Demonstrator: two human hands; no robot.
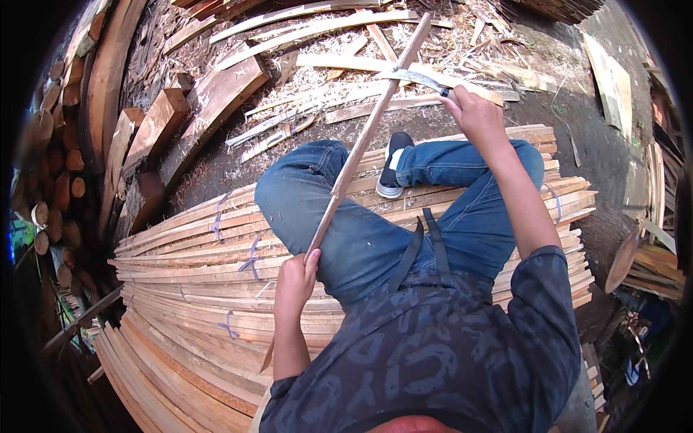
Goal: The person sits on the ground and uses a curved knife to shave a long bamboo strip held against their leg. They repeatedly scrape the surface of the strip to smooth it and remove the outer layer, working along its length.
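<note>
My left hand (294, 283) is closed around the near end of a long, rough wooden stick (359, 148). The stick slants up and to the right, passing over my left leg, its far end above the chip-strewn ground. In my right hand (474, 117) is the dark handle of a knife (420, 78) with a slightly curved metal blade. That blade lies across the stick's upper part and appears to touch it. Beneath my crossed legs are bundled wooden strips (180, 270), bound with purplish ties (250, 261).
Shavings and loose pale slats (332, 63) cover the ground ahead. A long knife-like tool (278, 138) lies among them. Thick timber beams (209, 108) stand at left, beside stacked round poles (68, 187). A cut log (621, 260) and more split wood (653, 270) are at right.
</note>
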